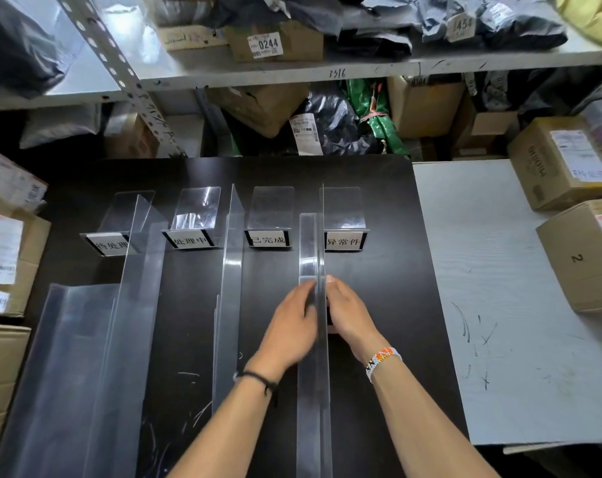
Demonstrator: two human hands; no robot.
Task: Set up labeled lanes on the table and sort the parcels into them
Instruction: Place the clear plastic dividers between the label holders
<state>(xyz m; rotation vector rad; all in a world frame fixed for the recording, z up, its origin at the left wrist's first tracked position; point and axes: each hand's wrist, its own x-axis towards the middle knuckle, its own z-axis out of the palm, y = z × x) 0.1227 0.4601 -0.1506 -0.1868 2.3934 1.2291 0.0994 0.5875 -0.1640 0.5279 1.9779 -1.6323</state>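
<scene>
— Where is the clear divider [309, 243] sitting?
— It is standing upright on the black table [379, 305], running between the third label stand [268, 240] and the fourth label stand [343, 241].
— And the grip?
— The left hand [292, 322] is pressing flat against its wall. The right hand [349, 315] is touching the opposite side, but I cannot tell its grip.

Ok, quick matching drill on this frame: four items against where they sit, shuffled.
Items:
1 divider
2 box marked 2
3 box tagged 0244
4 spare dividers

Places:
a upper shelf
b dark table, left side
c far right, by the white tabletop
d between left hand and right hand

Pairs: 1-d, 2-c, 3-a, 4-b
</scene>
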